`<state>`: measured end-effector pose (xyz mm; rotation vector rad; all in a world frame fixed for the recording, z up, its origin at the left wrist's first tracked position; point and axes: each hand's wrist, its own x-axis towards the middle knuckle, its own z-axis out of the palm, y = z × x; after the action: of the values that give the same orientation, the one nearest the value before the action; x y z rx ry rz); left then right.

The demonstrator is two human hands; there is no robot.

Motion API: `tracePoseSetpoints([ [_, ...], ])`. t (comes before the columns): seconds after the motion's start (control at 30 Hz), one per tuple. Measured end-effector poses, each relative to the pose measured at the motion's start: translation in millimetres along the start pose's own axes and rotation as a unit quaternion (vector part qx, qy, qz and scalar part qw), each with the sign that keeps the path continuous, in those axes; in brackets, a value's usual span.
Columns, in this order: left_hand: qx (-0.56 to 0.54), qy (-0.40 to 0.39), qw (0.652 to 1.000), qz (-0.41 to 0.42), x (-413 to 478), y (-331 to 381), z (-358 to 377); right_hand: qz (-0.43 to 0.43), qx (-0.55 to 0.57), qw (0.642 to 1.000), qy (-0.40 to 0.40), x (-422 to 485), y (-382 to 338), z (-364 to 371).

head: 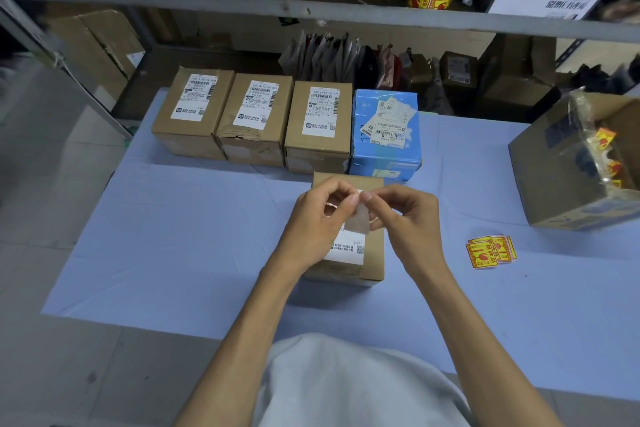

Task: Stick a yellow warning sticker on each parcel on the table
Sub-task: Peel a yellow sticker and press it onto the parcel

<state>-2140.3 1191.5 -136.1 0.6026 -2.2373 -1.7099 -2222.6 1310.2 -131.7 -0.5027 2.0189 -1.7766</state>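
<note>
Head view: left hand [318, 218] and right hand [405, 215] meet directly above the near parcel [346, 273]. Each pinches the top edge of one sticker [358, 224], which hangs with its long axis downward and its pale back to the camera. Sticking it likely needs only a short drop, with both hands equally close. Behind this parcel stand three brown parcels [194, 114] and one blue parcel [384, 156], so five in all, none showing yellow. To its right on the table [190, 236] lies a fanned pile of yellow stickers [490, 251], number unclear.

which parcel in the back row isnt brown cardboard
The blue parcel at the right end of the row; the three brown parcels to its left are plain cardboard.
</note>
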Motion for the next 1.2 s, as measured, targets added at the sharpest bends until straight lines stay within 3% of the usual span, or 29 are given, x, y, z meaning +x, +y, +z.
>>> tracePoseSetpoints([
  [0.5,-0.113,0.004,0.991,-0.069,4,-11,12,0.049,0.048,0.997,0.038,0,12,11],
  [1.2,-0.108,0.041,0.989,-0.093,5,-13,15,0.045,0.090,0.994,0.031,-4,9,17],
])
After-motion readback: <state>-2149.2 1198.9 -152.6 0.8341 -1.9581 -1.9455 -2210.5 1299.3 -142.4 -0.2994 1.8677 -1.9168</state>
